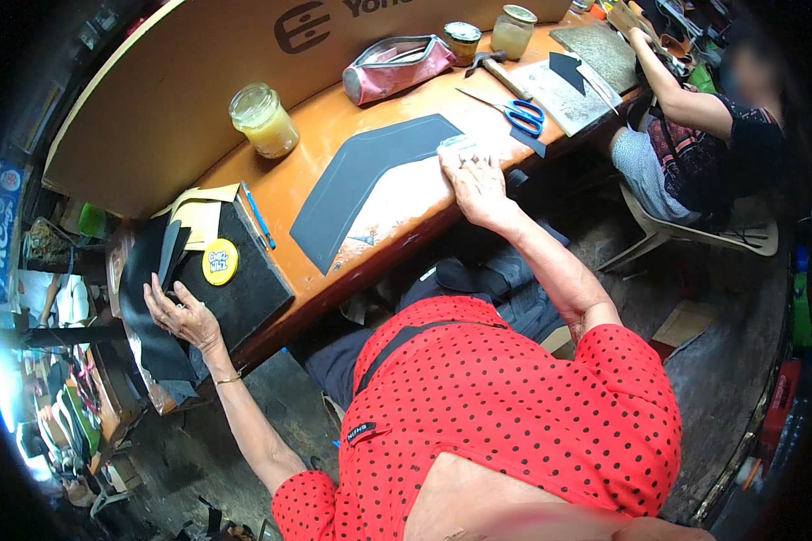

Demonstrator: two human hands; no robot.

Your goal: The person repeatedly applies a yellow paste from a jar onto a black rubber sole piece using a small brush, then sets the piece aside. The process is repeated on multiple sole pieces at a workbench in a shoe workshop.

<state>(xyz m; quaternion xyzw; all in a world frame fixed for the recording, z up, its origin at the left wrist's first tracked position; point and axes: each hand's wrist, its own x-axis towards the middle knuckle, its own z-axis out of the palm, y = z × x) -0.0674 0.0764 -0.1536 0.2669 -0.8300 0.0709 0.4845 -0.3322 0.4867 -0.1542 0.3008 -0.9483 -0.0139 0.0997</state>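
Observation:
My left hand [179,316] rests with its fingers spread on black sheet material [158,347] at the left end of the table. A dark curved strip [179,243] and folded yellow pieces [206,212] lie just beyond it. My right hand [480,187] is at the table's front edge, its fingers bent and pressed together over a crumpled, whitish, see-through thing [458,144], whose kind I cannot make out. This thing touches the right end of a large dark grey angled sheet piece [361,171], which lies flat with a line along its border.
Blue-handled scissors [521,115], a hammer [505,77] and a pale board [568,95] lie to the right. A pink pouch [397,68] and a jar of yellowish paste [263,120] stand along a cardboard screen [198,63]. A seated co-worker [695,126] works at far right.

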